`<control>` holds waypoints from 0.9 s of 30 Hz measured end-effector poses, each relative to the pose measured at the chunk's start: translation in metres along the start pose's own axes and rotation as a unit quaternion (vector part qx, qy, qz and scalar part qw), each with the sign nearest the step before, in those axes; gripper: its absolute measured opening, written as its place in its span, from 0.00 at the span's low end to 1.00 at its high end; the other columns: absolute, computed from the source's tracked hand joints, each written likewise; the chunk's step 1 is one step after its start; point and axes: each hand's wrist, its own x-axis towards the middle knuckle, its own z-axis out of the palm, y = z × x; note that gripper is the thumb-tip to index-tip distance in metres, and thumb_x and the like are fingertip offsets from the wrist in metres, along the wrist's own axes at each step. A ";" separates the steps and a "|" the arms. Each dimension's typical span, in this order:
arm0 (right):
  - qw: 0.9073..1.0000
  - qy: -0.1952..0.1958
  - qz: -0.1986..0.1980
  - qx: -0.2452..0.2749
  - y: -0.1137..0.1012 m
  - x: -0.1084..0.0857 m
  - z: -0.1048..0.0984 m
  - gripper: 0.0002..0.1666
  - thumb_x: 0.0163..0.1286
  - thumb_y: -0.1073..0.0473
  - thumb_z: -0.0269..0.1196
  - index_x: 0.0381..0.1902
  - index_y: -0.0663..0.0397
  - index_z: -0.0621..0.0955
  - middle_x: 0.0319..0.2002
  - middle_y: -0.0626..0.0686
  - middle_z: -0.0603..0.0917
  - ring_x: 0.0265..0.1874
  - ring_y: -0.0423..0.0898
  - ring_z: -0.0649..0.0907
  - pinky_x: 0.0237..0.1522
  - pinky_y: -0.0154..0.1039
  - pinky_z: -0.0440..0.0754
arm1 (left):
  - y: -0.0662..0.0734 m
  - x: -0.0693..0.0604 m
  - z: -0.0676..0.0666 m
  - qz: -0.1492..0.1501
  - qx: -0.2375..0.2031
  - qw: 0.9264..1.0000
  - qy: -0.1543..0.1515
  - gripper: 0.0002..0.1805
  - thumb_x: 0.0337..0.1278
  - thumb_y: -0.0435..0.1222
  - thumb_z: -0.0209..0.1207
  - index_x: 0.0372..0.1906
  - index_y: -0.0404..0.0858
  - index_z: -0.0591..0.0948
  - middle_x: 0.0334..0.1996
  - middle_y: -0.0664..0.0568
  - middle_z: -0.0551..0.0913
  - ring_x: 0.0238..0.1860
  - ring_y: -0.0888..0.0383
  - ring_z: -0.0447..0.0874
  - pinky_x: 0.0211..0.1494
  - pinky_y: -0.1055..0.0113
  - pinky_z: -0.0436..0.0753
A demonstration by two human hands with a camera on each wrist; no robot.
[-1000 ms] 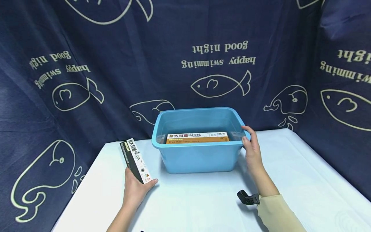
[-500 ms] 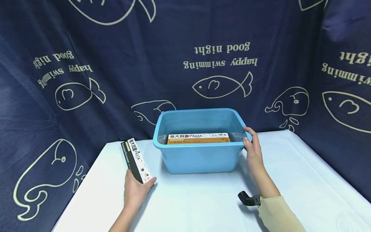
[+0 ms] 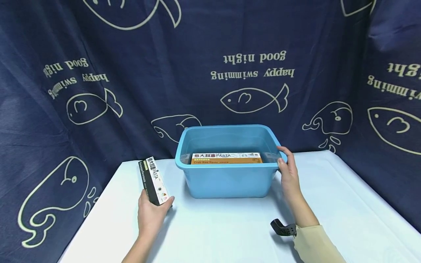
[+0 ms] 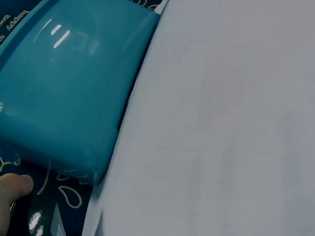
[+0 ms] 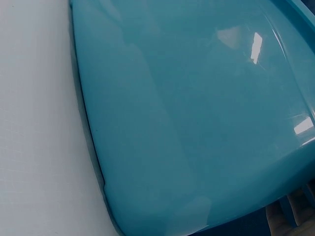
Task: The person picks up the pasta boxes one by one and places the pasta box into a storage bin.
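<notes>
A black-and-white pasta box (image 3: 153, 182) is in my left hand (image 3: 149, 215), fingers on its left side and thumb at its near right corner. In the left wrist view, the thumb (image 4: 17, 188) and a dark, shiny part of the box (image 4: 42, 221) show at the lower left. My right hand (image 3: 289, 173) grips the right rim of the blue plastic tub (image 3: 227, 182), fingers over the edge and thumb in front. An orange-and-white pasta box (image 3: 227, 158) lies inside the tub, its lower part hidden by the front wall.
The tub stands at the back middle of a white-covered table (image 3: 213, 230), close to a dark blue curtain (image 3: 184, 54) with fish and whale drawings. A black band piece (image 3: 283, 228) sticks out at the right wrist.
My left hand has shifted slightly with the pasta box, whose near end looks a little raised. The right hand stays on the tub's rim. The head view has shifted slightly.
</notes>
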 end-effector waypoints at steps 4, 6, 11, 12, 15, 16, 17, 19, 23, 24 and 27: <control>1.000 0.000 0.003 -0.006 0.000 0.000 0.000 0.28 0.79 0.52 0.44 0.74 0.46 0.61 0.79 0.49 0.55 0.79 0.55 0.52 0.72 0.72 0.49 | 0.005 -0.001 -0.004 0.000 -0.009 1.000 0.020 0.54 0.49 0.45 0.73 0.75 0.28 0.56 0.59 0.34 0.70 0.53 0.40 0.75 0.55 0.43 0.74; 1.000 0.000 0.003 -0.007 0.001 0.000 0.000 0.28 0.79 0.52 0.44 0.74 0.45 0.61 0.79 0.49 0.55 0.80 0.55 0.52 0.72 0.72 0.49 | 0.007 -0.001 -0.006 -0.001 -0.022 0.999 0.031 0.55 0.49 0.45 0.73 0.76 0.28 0.55 0.63 0.32 0.69 0.55 0.38 0.74 0.58 0.42 0.73; 1.000 -0.001 0.004 -0.011 0.000 0.000 0.000 0.28 0.79 0.52 0.44 0.74 0.45 0.61 0.79 0.49 0.55 0.80 0.55 0.52 0.72 0.72 0.49 | 0.011 -0.001 -0.011 -0.012 -0.055 0.997 0.055 0.58 0.51 0.44 0.72 0.78 0.29 0.50 0.72 0.31 0.62 0.65 0.34 0.69 0.66 0.40 0.68; 1.000 -0.001 0.004 -0.011 0.000 0.000 0.000 0.28 0.79 0.52 0.44 0.74 0.45 0.61 0.79 0.49 0.55 0.80 0.55 0.51 0.72 0.72 0.49 | 0.012 -0.001 -0.012 -0.015 -0.061 0.996 0.060 0.58 0.51 0.44 0.72 0.78 0.30 0.49 0.73 0.31 0.61 0.67 0.34 0.67 0.67 0.40 0.67; 1.000 0.000 0.006 -0.011 0.000 0.000 0.000 0.28 0.79 0.52 0.44 0.74 0.45 0.61 0.79 0.49 0.55 0.80 0.55 0.52 0.73 0.72 0.48 | 0.014 -0.001 -0.016 -0.019 -0.077 0.994 0.079 0.58 0.50 0.44 0.72 0.79 0.33 0.50 0.74 0.32 0.60 0.70 0.34 0.65 0.70 0.41 0.65; 1.000 0.000 0.006 -0.010 0.000 0.000 0.000 0.28 0.79 0.52 0.44 0.74 0.45 0.61 0.79 0.49 0.55 0.80 0.55 0.52 0.73 0.72 0.48 | 0.016 -0.001 -0.017 -0.020 -0.083 0.993 0.084 0.57 0.50 0.44 0.72 0.79 0.33 0.50 0.74 0.32 0.61 0.71 0.34 0.65 0.70 0.41 0.64; 1.000 0.000 0.006 -0.010 0.000 0.000 0.000 0.28 0.79 0.52 0.44 0.74 0.45 0.61 0.79 0.49 0.55 0.80 0.55 0.52 0.73 0.72 0.48 | 0.017 0.000 -0.018 -0.021 -0.090 0.992 0.087 0.57 0.51 0.44 0.72 0.79 0.34 0.50 0.74 0.32 0.62 0.71 0.35 0.65 0.70 0.41 0.64; 1.000 -0.001 0.005 -0.010 0.000 0.000 0.000 0.28 0.79 0.52 0.44 0.75 0.45 0.61 0.79 0.49 0.55 0.80 0.55 0.51 0.73 0.72 0.48 | 0.019 0.000 -0.021 -0.020 -0.102 0.990 0.095 0.56 0.51 0.43 0.72 0.79 0.36 0.51 0.73 0.32 0.64 0.70 0.36 0.66 0.70 0.42 0.64; 1.000 -0.002 0.005 -0.006 0.000 0.000 0.000 0.28 0.79 0.52 0.44 0.75 0.45 0.61 0.79 0.49 0.55 0.80 0.55 0.51 0.73 0.72 0.47 | 0.021 0.002 -0.025 -0.016 -0.124 0.985 0.120 0.50 0.50 0.41 0.72 0.77 0.41 0.59 0.70 0.37 0.70 0.67 0.42 0.71 0.66 0.50 0.67; 1.000 -0.002 0.004 -0.006 0.000 0.000 0.000 0.28 0.79 0.52 0.44 0.75 0.45 0.61 0.79 0.49 0.55 0.80 0.55 0.51 0.73 0.72 0.47 | 0.021 0.003 -0.026 -0.013 -0.128 0.983 0.130 0.48 0.49 0.40 0.73 0.75 0.42 0.62 0.69 0.38 0.72 0.65 0.44 0.72 0.65 0.54 0.68; 1.000 -0.001 0.003 -0.004 0.000 0.000 0.000 0.28 0.79 0.52 0.44 0.75 0.46 0.61 0.79 0.49 0.55 0.80 0.55 0.51 0.73 0.72 0.47 | 0.020 0.004 -0.028 -0.001 -0.135 0.978 0.157 0.42 0.48 0.38 0.73 0.71 0.43 0.68 0.63 0.41 0.77 0.61 0.48 0.76 0.58 0.70 0.68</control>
